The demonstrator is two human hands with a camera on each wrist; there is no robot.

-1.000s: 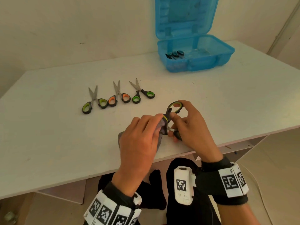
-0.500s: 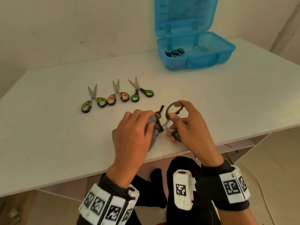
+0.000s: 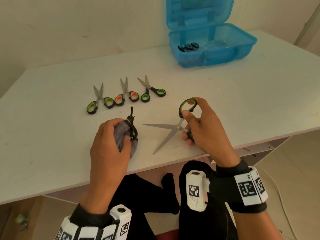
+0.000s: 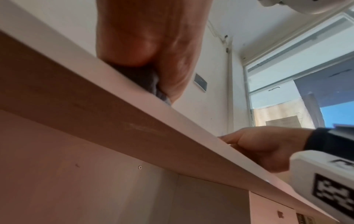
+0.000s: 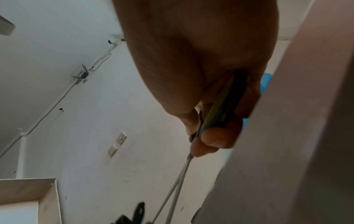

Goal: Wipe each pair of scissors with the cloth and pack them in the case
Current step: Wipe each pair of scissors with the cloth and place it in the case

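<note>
My right hand (image 3: 194,125) grips the black-and-green handles of a large pair of scissors (image 3: 166,132), whose bare steel blades are spread wide and point left over the table's front part. My left hand (image 3: 112,141) holds a bunched grey cloth (image 3: 124,134) with a black-and-yellow edge, a short way left of the blade tips. In the left wrist view the cloth (image 4: 151,84) shows under the palm on the table. The right wrist view shows the scissors' handle (image 5: 222,110) between the fingers. An open blue case (image 3: 213,47) at the back right holds scissors with dark handles (image 3: 188,46).
Three small pairs of scissors lie in a row on the white table (image 3: 242,101): green-handled (image 3: 99,101), orange-handled (image 3: 127,94) and green-handled (image 3: 152,90). The table's front edge runs just below both hands, and my knees are under it.
The cloth was wrapped over the blades before. My left hand has drawn it off to the left, the blades are now bare and spread, and my right hand moved slightly right.
</note>
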